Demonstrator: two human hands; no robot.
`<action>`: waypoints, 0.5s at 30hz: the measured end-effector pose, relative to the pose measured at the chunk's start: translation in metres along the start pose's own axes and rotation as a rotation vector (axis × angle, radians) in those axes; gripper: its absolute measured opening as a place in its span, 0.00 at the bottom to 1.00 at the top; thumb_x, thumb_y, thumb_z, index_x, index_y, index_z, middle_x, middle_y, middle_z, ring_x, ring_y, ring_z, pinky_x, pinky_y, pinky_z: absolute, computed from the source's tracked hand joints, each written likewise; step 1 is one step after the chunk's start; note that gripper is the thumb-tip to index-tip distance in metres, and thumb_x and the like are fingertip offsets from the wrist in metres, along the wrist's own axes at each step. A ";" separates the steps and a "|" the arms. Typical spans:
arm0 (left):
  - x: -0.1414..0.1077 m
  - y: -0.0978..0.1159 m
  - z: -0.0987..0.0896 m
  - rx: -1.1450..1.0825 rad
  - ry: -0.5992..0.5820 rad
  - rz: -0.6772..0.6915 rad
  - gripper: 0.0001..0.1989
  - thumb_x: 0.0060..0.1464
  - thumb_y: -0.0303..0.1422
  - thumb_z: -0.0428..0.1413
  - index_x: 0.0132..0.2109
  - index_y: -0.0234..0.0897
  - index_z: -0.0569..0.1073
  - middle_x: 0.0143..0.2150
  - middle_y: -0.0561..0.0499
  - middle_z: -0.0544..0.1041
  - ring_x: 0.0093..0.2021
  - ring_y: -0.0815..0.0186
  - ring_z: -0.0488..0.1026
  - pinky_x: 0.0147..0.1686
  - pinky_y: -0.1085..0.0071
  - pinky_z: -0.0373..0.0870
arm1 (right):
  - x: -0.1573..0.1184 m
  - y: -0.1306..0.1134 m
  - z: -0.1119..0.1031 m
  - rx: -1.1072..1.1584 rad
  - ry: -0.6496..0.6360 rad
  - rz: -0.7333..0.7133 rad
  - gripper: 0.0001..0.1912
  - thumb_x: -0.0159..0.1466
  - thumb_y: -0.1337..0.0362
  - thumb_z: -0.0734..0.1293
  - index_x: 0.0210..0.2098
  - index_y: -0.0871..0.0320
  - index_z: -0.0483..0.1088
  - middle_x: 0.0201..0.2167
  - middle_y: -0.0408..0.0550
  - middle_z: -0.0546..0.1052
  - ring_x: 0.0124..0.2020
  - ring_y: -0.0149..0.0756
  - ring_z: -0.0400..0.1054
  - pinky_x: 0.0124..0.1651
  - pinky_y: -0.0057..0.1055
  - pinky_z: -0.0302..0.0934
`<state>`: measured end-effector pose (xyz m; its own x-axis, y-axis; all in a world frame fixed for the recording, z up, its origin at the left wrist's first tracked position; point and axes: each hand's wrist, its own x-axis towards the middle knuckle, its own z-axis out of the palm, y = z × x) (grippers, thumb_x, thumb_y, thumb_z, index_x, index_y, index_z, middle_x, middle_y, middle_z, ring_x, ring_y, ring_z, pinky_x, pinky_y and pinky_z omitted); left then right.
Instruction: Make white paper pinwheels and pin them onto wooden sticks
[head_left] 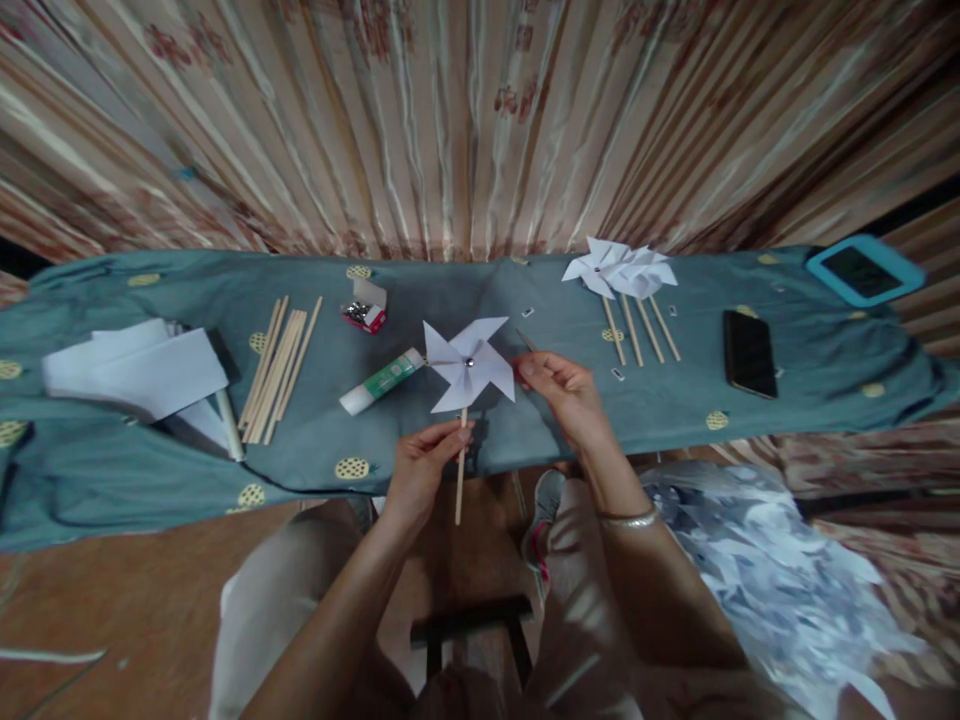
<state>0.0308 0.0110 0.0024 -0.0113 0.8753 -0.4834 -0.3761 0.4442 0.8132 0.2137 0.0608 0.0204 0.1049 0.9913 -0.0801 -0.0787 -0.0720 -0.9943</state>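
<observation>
Our left hand (421,465) pinches a paper pinwheel (470,364) that looks done, our right hand (568,397) pinches a thin thing (526,341), more pinwheels (616,275) lie made, and bare wooden sticks (283,375) are left.

A white, four-bladed paper pinwheel (480,372), fixed centrally by a shiny pin (469,363), is held upright by its wooden stick (460,485); beside it, a slender rod (526,340) is held slantwise.
</observation>
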 end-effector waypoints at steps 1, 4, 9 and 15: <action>0.000 0.000 0.000 0.011 -0.001 0.004 0.17 0.29 0.39 0.73 0.30 0.37 0.83 0.29 0.49 0.82 0.28 0.71 0.70 0.32 0.74 0.67 | 0.001 0.001 0.002 0.005 -0.011 0.009 0.21 0.48 0.45 0.76 0.29 0.54 0.76 0.29 0.43 0.78 0.32 0.31 0.70 0.38 0.30 0.64; 0.001 -0.001 0.000 0.027 0.003 0.018 0.17 0.28 0.40 0.73 0.30 0.37 0.83 0.29 0.49 0.81 0.27 0.69 0.71 0.32 0.72 0.67 | 0.003 0.000 0.008 0.008 -0.051 0.048 0.21 0.44 0.46 0.77 0.26 0.55 0.75 0.25 0.41 0.76 0.28 0.30 0.66 0.34 0.29 0.62; 0.001 -0.003 -0.001 0.024 0.003 0.041 0.18 0.28 0.41 0.74 0.30 0.38 0.84 0.29 0.49 0.82 0.28 0.70 0.71 0.32 0.73 0.67 | 0.002 0.000 0.011 0.025 -0.053 0.088 0.19 0.43 0.50 0.78 0.23 0.56 0.74 0.20 0.39 0.72 0.23 0.27 0.62 0.30 0.28 0.58; 0.002 -0.004 -0.002 -0.001 0.006 0.038 0.18 0.28 0.41 0.74 0.30 0.38 0.83 0.29 0.49 0.82 0.28 0.69 0.72 0.33 0.73 0.68 | -0.002 0.004 0.015 0.011 -0.097 0.099 0.19 0.45 0.49 0.78 0.24 0.56 0.74 0.21 0.39 0.72 0.25 0.28 0.64 0.31 0.28 0.60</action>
<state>0.0306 0.0102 -0.0026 -0.0312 0.8903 -0.4544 -0.3764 0.4107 0.8305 0.1988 0.0605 0.0172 -0.0004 0.9855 -0.1698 -0.0952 -0.1691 -0.9810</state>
